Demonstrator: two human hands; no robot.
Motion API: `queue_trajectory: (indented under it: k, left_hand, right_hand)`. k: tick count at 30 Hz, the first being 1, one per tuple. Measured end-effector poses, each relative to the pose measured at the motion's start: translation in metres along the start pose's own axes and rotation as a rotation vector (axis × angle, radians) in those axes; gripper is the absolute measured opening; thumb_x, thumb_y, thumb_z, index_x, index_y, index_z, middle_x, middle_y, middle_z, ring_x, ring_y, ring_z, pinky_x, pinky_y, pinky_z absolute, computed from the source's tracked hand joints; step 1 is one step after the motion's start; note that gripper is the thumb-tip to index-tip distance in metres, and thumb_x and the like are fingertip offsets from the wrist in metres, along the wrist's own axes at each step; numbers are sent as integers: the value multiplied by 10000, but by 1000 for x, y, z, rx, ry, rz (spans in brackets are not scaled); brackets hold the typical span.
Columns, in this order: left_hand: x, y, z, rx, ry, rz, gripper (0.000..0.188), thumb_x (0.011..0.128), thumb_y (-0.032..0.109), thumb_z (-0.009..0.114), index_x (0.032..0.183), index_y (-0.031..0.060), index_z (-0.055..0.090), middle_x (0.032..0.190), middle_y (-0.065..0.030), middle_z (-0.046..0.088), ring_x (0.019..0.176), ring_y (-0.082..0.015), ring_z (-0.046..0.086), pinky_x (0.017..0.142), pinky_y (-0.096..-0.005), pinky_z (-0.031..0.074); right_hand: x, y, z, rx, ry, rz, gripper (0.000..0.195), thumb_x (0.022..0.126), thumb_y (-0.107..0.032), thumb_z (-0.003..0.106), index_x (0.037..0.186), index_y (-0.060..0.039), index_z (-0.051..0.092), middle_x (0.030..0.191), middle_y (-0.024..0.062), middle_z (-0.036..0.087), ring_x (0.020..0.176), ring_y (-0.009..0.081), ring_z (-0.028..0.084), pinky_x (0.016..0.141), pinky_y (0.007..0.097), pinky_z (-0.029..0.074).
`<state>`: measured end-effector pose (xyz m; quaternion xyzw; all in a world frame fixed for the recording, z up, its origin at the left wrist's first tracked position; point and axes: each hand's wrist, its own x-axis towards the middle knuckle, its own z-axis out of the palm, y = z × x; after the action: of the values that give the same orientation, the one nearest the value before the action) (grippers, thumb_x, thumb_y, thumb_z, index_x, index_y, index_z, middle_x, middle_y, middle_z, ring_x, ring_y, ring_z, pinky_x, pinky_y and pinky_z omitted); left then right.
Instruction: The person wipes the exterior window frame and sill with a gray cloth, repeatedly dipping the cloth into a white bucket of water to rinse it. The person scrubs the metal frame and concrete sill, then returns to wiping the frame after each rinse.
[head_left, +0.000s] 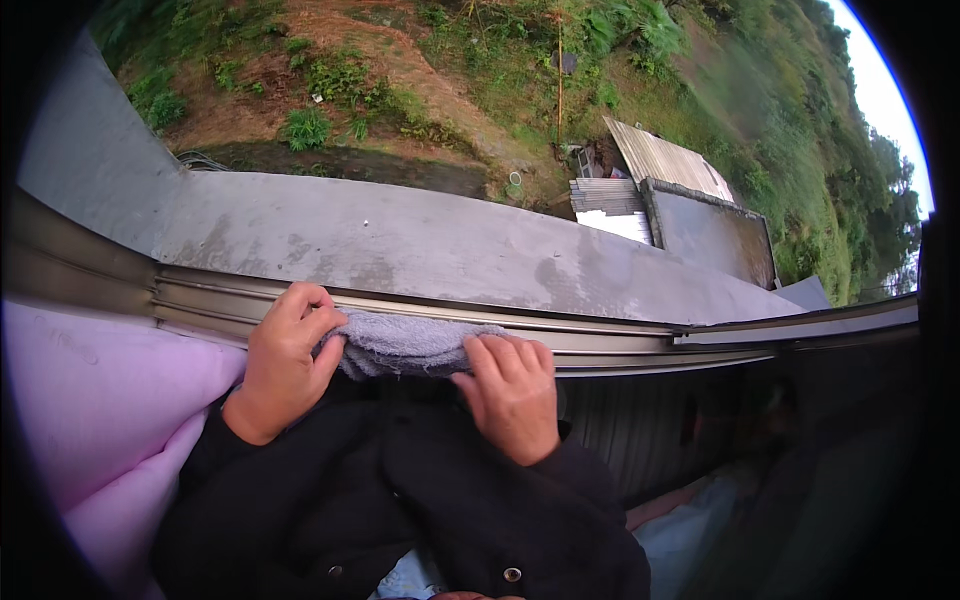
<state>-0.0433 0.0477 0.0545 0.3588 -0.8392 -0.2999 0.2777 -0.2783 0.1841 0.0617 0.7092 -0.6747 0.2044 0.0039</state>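
A folded grey terry cloth lies lengthwise over the metal sliding-window track. My left hand pinches its left end between thumb and fingers. At the other end, my right hand grips the cloth with the fingers on top and the thumb on the near side. Parallel rails of the track show to the left and right of the cloth; the stretch beneath it is hidden.
Beyond the track runs a grey concrete ledge with damp patches. Pink fabric hangs at the left, and a sliding window frame stands at the right. Far below are a corrugated roof and a planted slope.
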Motion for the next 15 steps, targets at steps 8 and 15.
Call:
queue_trajectory:
  k: [8,15]
  left_hand:
    - [10,14,-1,142,-63,105,274,694,65,795,933,37,665,1003,-102,583,926,-305,612,722,-424,510]
    - [11,12,-5,114,-140,94,273,659,8,753,889,-10,607,1010,-145,548,936,-359,585,762,-437,495]
  right_hand:
    - [21,-24,29,156,-24,-92,530,833,-59,592,1341,70,513,1146,176,568,1075,324,558,967,424,441]
    - [42,-48,50,357,-22,-80,700,738,51,620,1416,57,446,1123,202,548,1015,379,534,936,428,449]
